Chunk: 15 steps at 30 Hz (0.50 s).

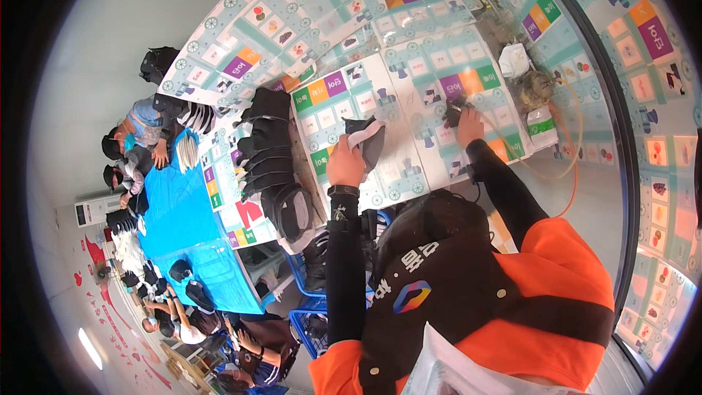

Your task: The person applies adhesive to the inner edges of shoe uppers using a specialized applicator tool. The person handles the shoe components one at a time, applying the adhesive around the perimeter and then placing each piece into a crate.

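My left hand is closed on the edge of a dark grey-black cap, which has a pale band along its upper side. The cap is over the patterned board covering the table. Further right, my right hand has its fingers wrapped round a small dark hand tool. A thin yellowish hose runs near this hand toward the right; where it joins the tool is hard to make out. The tool is apart from the cap.
Several black caps stand nested in a row at the left. White bags and an orange hose are at the right, beside a dark frame post. Several people work around a blue-covered table further left. Blue crates stand below.
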Tool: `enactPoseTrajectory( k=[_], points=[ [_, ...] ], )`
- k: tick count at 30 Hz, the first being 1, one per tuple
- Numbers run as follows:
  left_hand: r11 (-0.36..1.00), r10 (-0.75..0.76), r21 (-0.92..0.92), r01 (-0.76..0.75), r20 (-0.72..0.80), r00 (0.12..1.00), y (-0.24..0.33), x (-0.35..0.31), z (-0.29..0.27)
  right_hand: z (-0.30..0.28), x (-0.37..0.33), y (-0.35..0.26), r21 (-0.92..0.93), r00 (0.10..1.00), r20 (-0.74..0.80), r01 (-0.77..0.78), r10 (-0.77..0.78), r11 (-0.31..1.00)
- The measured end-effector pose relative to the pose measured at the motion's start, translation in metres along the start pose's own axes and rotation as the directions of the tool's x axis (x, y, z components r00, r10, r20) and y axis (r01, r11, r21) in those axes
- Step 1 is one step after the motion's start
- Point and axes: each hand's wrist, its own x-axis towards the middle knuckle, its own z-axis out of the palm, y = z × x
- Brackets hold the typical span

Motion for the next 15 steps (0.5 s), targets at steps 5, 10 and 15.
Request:
enactPoseTrajectory(
  k=[5, 10, 15],
  points=[
    [0.995, -0.081, 0.067, 0.075, 0.094, 0.992, -0.007, 0.008, -0.003, -0.027, 0.021, -0.025, 0.239, 0.996, 0.072, -0.070, 0.054, 0.968],
    [0.993, -0.108, 0.050, 0.104, 0.082, 0.991, -0.007, 0.007, 0.001, -0.091, -0.028, -0.103, 0.804, 0.761, 0.583, -0.489, -0.284, 0.338],
    [0.998, -0.059, 0.033, 0.056, 0.088, 0.994, -0.005, 0.014, -0.001, -0.112, -0.043, -0.154, 0.648, 0.658, 0.675, -0.312, -0.334, 0.695]
  ],
)
